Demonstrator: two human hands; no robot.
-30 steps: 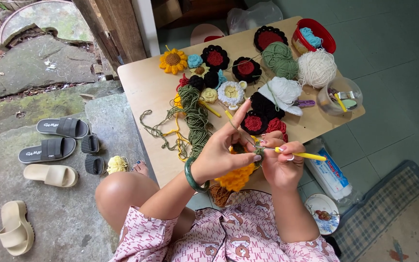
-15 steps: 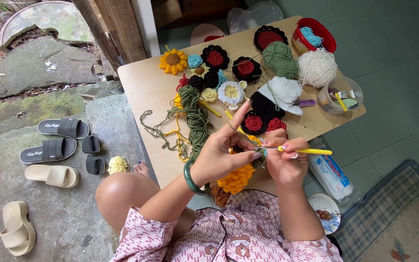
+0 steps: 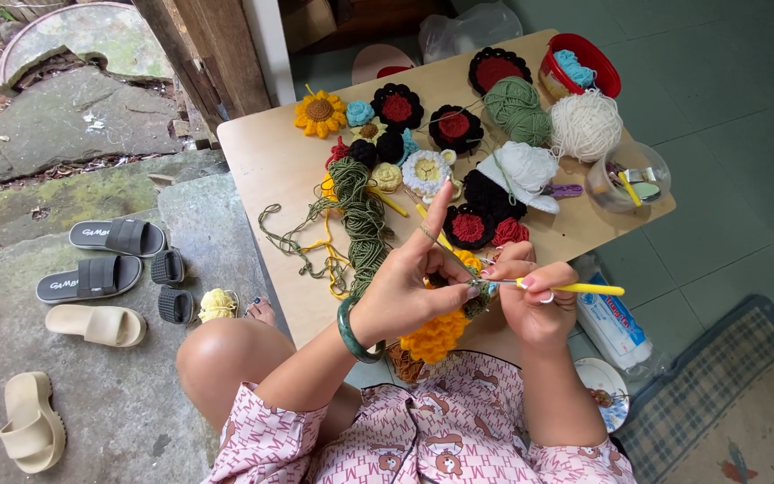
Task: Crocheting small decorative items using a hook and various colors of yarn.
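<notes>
Looking down from the head camera, two bare hands meet just above the near edge of a low wooden table [image 3: 270,161]. The left hand [image 3: 409,291], with a green bangle [image 3: 354,330] on its wrist, has thumb and fingers pinched on a small crocheted piece [image 3: 475,303] while its forefinger sticks straight up with olive yarn running over it. The right hand [image 3: 535,300] is closed around one yellow-handled crochet hook [image 3: 575,289], its metal tip at that same piece (the stitch itself is too small to make out). Just below the hands hangs one orange crocheted flower [image 3: 436,336], touching the work.

On the table I count three balls of yarn: one green [image 3: 514,108], one cream [image 3: 586,125], one white [image 3: 523,166]. One red tub [image 3: 604,76] holds blue yarn, and one clear bowl [image 3: 629,175] holds small tools. One sunflower piece [image 3: 319,112] lies at the far left, and four black-rimmed red flowers are spread among smaller pastel ones. One olive skein [image 3: 360,215] trails loose strands toward the table's left edge.

On the stone floor to the left lie two grey slides [image 3: 105,255] and two cream sandals [image 3: 64,376].
</notes>
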